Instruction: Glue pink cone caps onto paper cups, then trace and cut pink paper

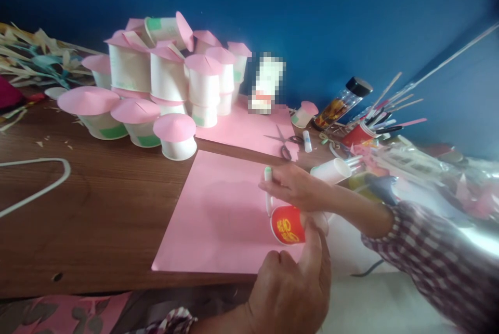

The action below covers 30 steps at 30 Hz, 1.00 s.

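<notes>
My left hand [290,284] grips a small red paper cup [287,224] with yellow print, holding it upside down on a pink paper sheet [218,214] at the table's front edge. My right hand [296,186] reaches in from the right in a checked sleeve. It pinches a white pen with a green cap [268,188] against the cup's side. Both hands have their fingers closed round what they hold.
A pile of white paper cups with pink cone lids [167,79] stands at the back. Scissors [287,142] and a glue stick [307,141] lie on a second pink sheet. A white cup [333,170], a bottle [341,103] and a red cup of pens [362,131] crowd the right.
</notes>
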Each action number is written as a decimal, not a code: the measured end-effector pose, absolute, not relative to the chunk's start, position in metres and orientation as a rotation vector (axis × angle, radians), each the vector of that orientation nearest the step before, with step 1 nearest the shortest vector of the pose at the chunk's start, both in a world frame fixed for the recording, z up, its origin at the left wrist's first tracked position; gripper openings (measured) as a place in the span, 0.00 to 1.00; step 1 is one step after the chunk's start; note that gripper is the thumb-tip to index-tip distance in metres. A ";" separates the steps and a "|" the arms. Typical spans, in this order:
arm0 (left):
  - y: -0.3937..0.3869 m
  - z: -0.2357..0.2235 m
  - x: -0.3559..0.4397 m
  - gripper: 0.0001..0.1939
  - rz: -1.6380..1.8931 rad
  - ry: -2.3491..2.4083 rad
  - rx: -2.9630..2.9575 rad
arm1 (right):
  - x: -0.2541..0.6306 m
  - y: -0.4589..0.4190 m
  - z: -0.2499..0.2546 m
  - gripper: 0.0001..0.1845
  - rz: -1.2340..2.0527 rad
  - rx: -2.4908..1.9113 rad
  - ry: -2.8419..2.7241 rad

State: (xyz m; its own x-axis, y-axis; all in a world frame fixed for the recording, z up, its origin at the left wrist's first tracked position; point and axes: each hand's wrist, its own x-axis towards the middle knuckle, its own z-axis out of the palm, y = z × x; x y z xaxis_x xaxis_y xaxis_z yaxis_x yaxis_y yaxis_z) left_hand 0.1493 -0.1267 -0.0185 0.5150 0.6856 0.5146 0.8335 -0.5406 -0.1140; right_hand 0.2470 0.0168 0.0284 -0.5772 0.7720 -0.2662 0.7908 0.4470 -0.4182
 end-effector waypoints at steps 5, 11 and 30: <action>-0.127 -0.018 0.149 0.25 -0.597 -1.255 -2.418 | 0.246 0.018 0.032 0.22 -0.792 1.422 2.613; -0.127 -0.018 0.149 0.25 -0.615 -1.255 -2.399 | 0.248 0.022 0.030 0.19 -0.887 1.352 2.637; -0.124 -0.015 0.146 0.26 -0.521 -1.189 -2.513 | 0.303 0.011 0.020 0.15 -0.971 1.745 2.735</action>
